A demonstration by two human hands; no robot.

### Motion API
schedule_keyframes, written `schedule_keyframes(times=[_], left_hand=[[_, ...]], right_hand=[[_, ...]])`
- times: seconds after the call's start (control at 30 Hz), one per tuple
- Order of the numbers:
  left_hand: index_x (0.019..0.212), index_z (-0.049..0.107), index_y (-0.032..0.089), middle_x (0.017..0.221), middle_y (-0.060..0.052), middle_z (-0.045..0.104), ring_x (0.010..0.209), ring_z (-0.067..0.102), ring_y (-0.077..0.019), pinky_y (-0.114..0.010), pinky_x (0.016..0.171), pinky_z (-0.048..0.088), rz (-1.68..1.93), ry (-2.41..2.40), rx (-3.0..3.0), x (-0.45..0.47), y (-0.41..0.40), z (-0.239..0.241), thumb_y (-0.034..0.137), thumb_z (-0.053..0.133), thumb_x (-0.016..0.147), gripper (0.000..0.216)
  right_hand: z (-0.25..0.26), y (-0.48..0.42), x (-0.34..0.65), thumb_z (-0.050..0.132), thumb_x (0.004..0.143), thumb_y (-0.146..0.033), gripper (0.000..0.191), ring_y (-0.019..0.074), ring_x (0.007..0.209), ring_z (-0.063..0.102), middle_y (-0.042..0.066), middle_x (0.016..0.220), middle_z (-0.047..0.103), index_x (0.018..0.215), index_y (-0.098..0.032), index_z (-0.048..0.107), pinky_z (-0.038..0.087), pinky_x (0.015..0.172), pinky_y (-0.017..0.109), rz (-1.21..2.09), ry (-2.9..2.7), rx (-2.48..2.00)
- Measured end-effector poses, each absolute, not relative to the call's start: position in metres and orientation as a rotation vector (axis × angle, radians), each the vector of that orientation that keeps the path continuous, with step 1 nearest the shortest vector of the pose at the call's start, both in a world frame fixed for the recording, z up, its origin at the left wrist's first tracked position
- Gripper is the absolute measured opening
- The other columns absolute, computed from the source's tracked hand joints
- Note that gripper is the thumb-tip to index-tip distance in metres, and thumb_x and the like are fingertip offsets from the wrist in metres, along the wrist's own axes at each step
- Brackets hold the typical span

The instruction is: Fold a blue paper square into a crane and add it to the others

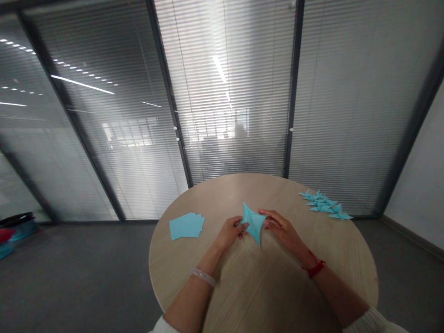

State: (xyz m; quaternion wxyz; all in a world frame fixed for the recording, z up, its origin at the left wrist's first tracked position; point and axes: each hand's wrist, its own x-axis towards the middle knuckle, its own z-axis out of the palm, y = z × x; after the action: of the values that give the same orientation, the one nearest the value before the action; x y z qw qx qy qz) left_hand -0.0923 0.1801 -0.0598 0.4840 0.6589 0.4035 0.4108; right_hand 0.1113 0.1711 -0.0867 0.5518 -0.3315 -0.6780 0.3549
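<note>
Between my hands, just over the middle of the table, is a light blue sheet of folding paper (pixel 253 222), its sides curving in to several pointed corners. My left hand (pixel 230 231) pinches the paper's left corner between thumb and fingers. At the opposite corner, my right hand (pixel 279 225) grips the paper with thumb and fingertips. A fanned stack of flat blue paper sheets (pixel 186 226) lies to the left of my left hand. Over at the right edge rests a cluster of folded blue paper cranes (pixel 322 203).
The round wooden table (pixel 239 296) stands close to a glass partition with blinds (pixel 239 152). Grey carpet (pixel 97 277) surrounds it. On the floor at far left are dark and red-and-blue items (pixel 17 229), partly cut off. A white wall (pixel 416 185) rises on the right.
</note>
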Motion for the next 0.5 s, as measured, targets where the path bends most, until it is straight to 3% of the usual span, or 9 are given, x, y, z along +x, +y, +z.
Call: schedule_keyframes(times=[0.33, 0.5], left_hand=[[0.094, 0.067, 0.011, 0.062, 0.002, 0.056, 0.050, 0.043, -0.0075, -0.020, 0.049, 0.032, 1.028, 0.967, 1.447, -0.0951, 0.1840, -0.0648, 0.046, 0.073, 0.063, 0.047], [0.113, 0.063, 0.012, 0.063, 0.001, 0.059, 0.052, 0.047, -0.0079, -0.020, 0.050, 0.035, 1.080, 0.895, 1.369, -0.0944, 0.1817, -0.0602, 0.045, 0.073, 0.067, 0.058]], right_hand=[[-0.0888, 0.1744, 0.1123, 0.064, 0.079, -0.038, 0.025, 0.0215, 0.102, 0.059, 0.008, 0.114, 0.061, 0.100, -0.025, 0.070, 0.053, 0.081, 0.032, 0.798, -1.655, -0.739], [-0.0892, 0.1760, 0.1118, 0.065, 0.077, -0.043, 0.023, 0.0187, 0.078, 0.065, 0.008, 0.101, 0.067, 0.086, -0.023, 0.072, 0.055, 0.069, 0.031, 0.775, -1.535, -0.789]])
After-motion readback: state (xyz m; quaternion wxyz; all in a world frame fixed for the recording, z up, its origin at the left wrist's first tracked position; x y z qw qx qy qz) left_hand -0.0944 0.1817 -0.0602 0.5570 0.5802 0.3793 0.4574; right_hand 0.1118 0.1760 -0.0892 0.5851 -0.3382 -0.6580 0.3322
